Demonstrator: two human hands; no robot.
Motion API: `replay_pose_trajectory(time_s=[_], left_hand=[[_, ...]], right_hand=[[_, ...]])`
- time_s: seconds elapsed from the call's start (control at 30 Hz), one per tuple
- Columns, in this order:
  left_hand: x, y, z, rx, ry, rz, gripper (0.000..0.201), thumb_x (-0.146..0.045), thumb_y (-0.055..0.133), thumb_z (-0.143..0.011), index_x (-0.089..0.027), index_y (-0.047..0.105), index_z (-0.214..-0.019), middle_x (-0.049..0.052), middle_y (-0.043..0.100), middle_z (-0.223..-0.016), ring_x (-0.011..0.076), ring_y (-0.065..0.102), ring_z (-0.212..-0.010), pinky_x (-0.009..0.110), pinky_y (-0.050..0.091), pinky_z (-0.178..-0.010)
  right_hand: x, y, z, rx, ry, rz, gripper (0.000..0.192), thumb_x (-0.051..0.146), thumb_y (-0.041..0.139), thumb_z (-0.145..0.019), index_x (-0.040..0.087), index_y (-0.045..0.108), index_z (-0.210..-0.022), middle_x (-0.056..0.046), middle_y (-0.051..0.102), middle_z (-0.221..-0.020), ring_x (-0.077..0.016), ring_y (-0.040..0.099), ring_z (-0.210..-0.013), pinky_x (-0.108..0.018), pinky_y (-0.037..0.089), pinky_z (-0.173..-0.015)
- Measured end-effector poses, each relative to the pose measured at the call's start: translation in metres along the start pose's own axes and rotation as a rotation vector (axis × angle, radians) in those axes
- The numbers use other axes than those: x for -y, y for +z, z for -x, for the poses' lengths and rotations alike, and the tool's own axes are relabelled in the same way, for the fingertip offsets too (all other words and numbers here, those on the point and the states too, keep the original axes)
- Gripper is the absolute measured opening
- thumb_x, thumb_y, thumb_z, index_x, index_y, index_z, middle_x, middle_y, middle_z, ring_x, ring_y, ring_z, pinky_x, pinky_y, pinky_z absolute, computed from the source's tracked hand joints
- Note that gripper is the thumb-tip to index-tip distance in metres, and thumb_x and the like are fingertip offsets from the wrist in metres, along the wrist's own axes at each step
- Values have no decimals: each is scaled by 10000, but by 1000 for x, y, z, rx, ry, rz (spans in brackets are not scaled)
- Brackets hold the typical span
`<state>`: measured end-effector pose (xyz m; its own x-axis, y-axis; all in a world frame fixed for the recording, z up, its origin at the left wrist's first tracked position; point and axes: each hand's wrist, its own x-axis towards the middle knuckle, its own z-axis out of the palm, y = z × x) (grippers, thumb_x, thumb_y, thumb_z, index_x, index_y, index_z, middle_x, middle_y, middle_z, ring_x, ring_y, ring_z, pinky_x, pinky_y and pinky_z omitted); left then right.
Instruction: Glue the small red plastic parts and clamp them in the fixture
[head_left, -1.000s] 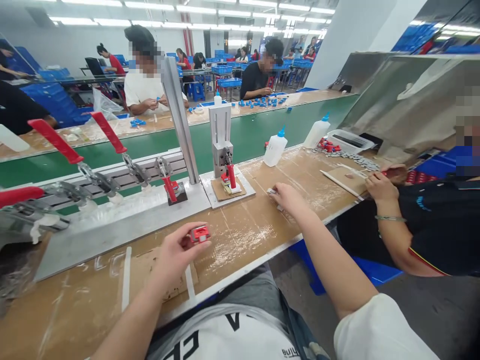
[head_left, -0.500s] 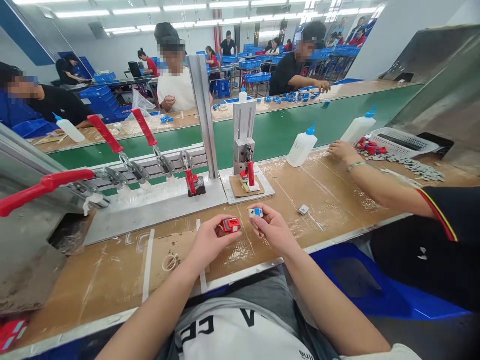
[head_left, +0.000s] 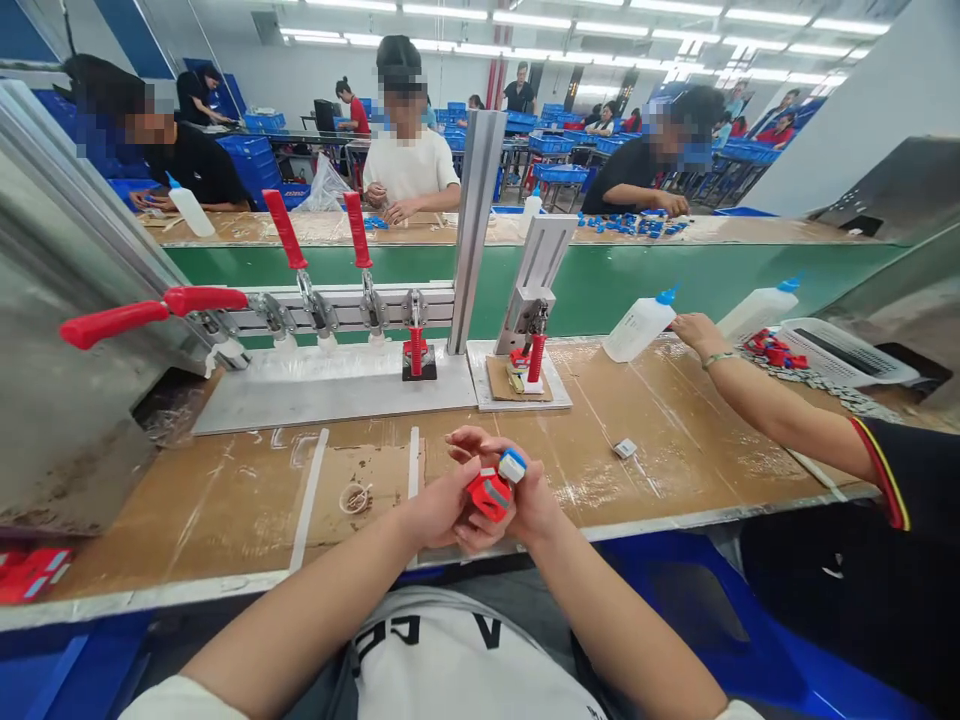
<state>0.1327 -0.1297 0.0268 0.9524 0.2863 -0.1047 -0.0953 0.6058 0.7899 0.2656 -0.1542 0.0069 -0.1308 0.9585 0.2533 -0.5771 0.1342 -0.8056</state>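
My left hand grips a small red plastic part just above the near edge of the cardboard-covered bench. My right hand holds a small white and blue piece against the top of that red part. Both hands touch each other in front of my chest. A second small white piece lies loose on the bench to the right of my hands.
A metal fixture plate with several red-handled toggle clamps stands behind my hands, beside a small press. A co-worker's arm reaches in from the right toward a glue bottle. Red parts lie far left. A green conveyor runs behind.
My two hands have come together and closer to my body, bringing the white and blue piece onto the red part. The co-worker's hand stays near the bottles.
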Motion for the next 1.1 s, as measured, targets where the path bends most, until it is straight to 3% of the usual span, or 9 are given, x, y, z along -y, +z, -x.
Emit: replay_pose_trajectory(time_s=[0.17,0.4,0.6,0.7,0.87,1.1], left_hand=[[-3,7,5,-101,-69,-52,834,-1039,504,-596,-222,335,-580,-55,195,-489,54,134,-377,261,72,-404],[-3,3,4,-121,-69,-62,845,-1062,461,-603,-236,308,-516,-74,149,-446,43,98,-392,260,70,-397],[-7,4,8,-357,53,-185,682,-860,616,-745,-229,372,-661,-69,273,-516,60,173,-451,240,105,-440],[-9,6,10,-391,80,-267,635,-826,613,-780,-226,410,-735,-64,333,-568,65,215,-465,225,142,-441],[-13,4,12,-424,100,-284,640,-834,561,-810,-222,396,-720,-69,343,-555,63,221,-461,222,172,-432],[-24,11,18,-481,93,-355,626,-835,558,-800,-222,447,-739,-62,380,-568,76,272,-455,233,217,-428]], right_hand=[[-5,6,2,55,7,26,565,856,673,-788,351,765,-1025,-78,700,-1320,-311,601,-1323,-567,370,-1216],[3,4,3,105,-62,137,442,658,613,-930,354,776,-1205,-65,667,-1403,-312,585,-1364,-537,384,-1227],[12,-2,3,46,-17,396,626,672,362,-1006,295,762,-1306,-74,604,-1500,-330,485,-1466,-516,338,-1272],[12,-4,4,49,-43,430,632,689,344,-1019,312,736,-1340,-65,593,-1513,-325,496,-1463,-522,350,-1269],[23,1,8,-3,-179,474,423,515,446,-1077,333,716,-1348,-62,660,-1438,-294,578,-1395,-523,415,-1231],[41,10,13,91,-184,683,442,413,371,-1128,336,665,-1447,-31,675,-1473,-271,458,-1537,-539,295,-1312]])
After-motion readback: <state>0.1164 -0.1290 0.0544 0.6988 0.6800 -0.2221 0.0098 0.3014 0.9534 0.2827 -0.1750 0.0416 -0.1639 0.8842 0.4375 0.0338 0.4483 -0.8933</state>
